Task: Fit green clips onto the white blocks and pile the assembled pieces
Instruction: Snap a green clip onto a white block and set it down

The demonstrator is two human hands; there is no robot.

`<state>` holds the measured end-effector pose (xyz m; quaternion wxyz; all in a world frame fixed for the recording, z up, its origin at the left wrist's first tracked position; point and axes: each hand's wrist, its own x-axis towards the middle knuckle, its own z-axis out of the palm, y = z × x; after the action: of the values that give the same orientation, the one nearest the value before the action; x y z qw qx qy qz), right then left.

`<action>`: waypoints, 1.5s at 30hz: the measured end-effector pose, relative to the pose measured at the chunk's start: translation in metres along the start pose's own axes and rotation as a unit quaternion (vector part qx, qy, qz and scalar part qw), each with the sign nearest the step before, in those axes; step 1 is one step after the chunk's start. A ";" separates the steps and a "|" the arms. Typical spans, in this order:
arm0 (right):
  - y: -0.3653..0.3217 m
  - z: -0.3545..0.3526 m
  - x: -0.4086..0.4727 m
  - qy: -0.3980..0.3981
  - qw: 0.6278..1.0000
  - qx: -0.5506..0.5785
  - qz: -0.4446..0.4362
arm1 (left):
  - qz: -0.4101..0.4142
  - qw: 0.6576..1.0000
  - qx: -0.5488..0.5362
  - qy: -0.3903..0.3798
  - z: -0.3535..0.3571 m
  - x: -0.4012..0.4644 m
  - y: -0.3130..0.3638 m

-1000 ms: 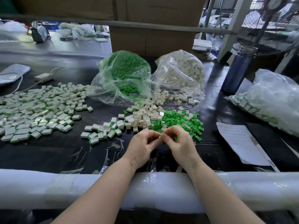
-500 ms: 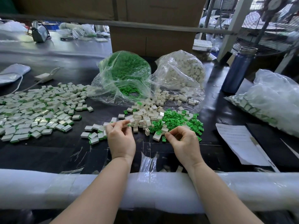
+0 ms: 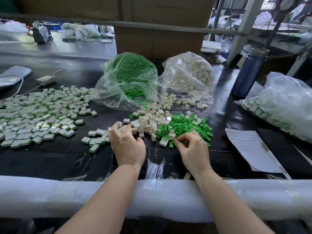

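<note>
I see both forearms coming up from the bottom of the frame over a white foam-wrapped rail that runs edge to edge. My left hand sits just left of centre, back to the camera, fingers loosely spread and gently curved, the tips down among the loose white blocks; I cannot tell whether they hold one. My right hand sits just right of centre, fingers curled in, thumb and forefinger pinched together at the near edge of the green clips; whatever sits in the pinch is too small for me to make out.

The blocks are small, hard, boxy plastic shells, off-white and slightly glossy, some with an open slot. The clips are bright green, smaller and pronged, heaped right of the blocks at centre frame. The assembled pieces, white with a green edge, spread flat across the left of the frame, with a smaller cluster touching my left hand.

I count two crinkled clear bags above centre: one of green clips, one of white blocks, both spilling open toward me. A third clear bag of pieces lies at the right edge. There is one blue metal bottle at upper right, one sheet of paper at right, and one cardboard box behind the bags. The loose parts are too many to count. The table is black and glossy.
</note>
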<state>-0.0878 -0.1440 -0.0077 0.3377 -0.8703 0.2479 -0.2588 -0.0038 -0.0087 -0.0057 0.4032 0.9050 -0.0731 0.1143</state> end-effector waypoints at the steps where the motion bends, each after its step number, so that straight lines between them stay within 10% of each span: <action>1: 0.000 0.000 0.000 -0.005 1.000 -0.011 -0.004 | 0.027 1.000 0.005 0.007 0.001 -0.001 0.000; 7: -0.003 0.002 -0.001 -0.020 0.996 -0.064 -0.053 | 0.177 0.979 -0.001 -0.101 0.008 -0.007 0.002; 20: -0.002 0.009 -0.002 -0.036 0.983 -0.162 -0.082 | 0.146 0.979 -0.016 -0.139 0.011 -0.006 0.002; 28: -0.005 0.005 -0.004 -0.025 0.992 -0.096 -0.083 | 0.163 0.970 0.056 -0.169 0.013 -0.005 0.000; 45: -0.005 0.000 -0.002 -0.029 0.991 0.130 -0.031 | 0.125 0.954 -0.190 -0.196 0.004 -0.006 0.005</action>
<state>-0.0878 -0.1398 -0.0046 0.4466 -0.8335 0.1752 -0.2742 -0.0102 -0.0146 -0.0060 0.5277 0.8000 -0.2838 -0.0313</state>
